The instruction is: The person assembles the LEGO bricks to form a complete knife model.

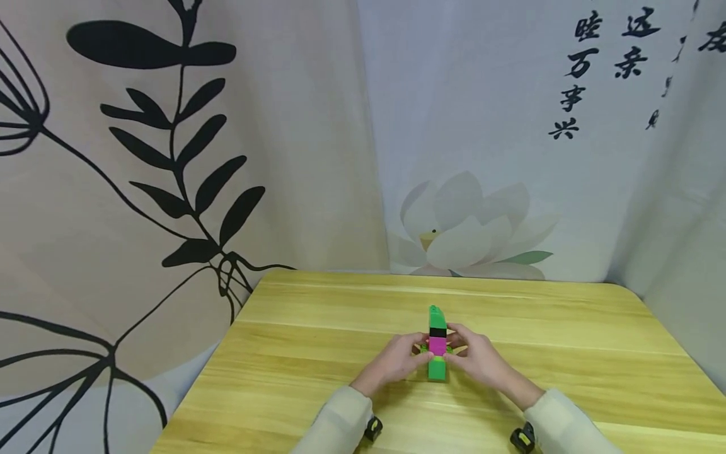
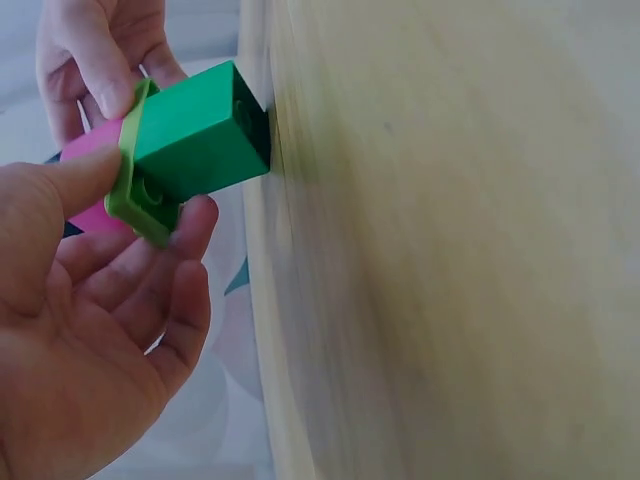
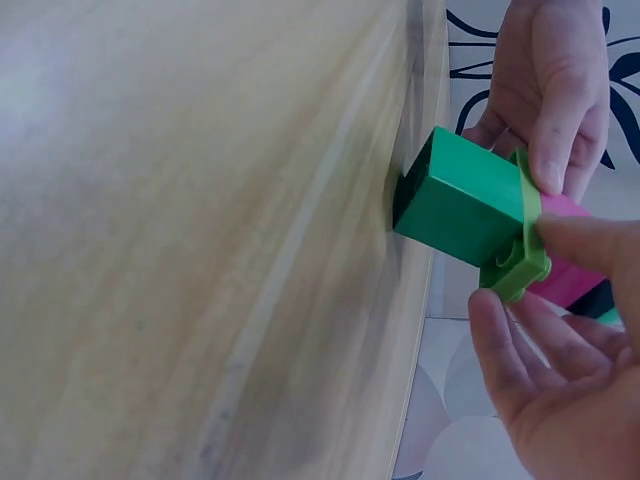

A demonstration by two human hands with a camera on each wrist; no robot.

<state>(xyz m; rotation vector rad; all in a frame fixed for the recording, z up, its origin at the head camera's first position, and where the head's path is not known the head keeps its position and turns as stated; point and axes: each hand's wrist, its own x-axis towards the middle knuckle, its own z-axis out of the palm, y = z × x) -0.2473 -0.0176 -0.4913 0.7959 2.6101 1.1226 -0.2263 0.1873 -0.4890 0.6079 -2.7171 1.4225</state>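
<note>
A stack of toy building blocks stands upright between my two hands in the head view. From the bottom it has a green block (image 1: 437, 371), a thin lime green plate (image 3: 529, 205), a magenta block (image 1: 437, 345), a black block (image 1: 438, 332) and a green sloped block (image 1: 436, 317) on top. My left hand (image 1: 399, 358) pinches the lime plate from the left, thumb on the near side and fingertips under its projecting end. On the other side, my right hand (image 1: 479, 359) pinches the plate likewise. The green block's hollow lower end is close to the tabletop.
The wooden table (image 1: 317, 309) extends around the stack, its far edge along a printed curtain (image 1: 306, 157) with black plants, a lotus and writing. A black wrist device (image 1: 373, 428) sits at the left sleeve, another wrist device (image 1: 523, 437) at the right.
</note>
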